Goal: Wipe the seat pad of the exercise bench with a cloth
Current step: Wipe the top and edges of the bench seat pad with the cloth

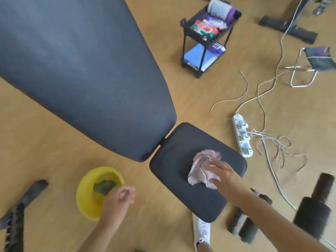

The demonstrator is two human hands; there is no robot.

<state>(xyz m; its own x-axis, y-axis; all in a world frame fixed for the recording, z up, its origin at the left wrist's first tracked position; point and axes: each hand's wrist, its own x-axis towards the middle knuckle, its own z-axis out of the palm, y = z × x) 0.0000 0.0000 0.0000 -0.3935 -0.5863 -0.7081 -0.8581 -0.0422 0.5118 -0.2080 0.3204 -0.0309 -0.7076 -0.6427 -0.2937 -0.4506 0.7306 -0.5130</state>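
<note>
The black seat pad (174,153) of the exercise bench lies at centre right, below the long dark backrest pad (81,70). A crumpled pink-and-white cloth (201,166) rests on the seat pad's right half. My right hand (222,176) presses flat on the cloth's near side, fingers spread over it. My left hand (118,199) hovers over the floor beside a yellow bowl (85,199), fingers loosely curled with nothing in them. The bowl holds a dark green wet cloth (104,186).
A black two-tier cart (205,39) with supplies stands at the back. A white power strip (242,135) and tangled cables (272,142) lie on the floor to the right. Black foam rollers (312,213) sit at lower right. My white shoe (201,231) is under the seat's near edge.
</note>
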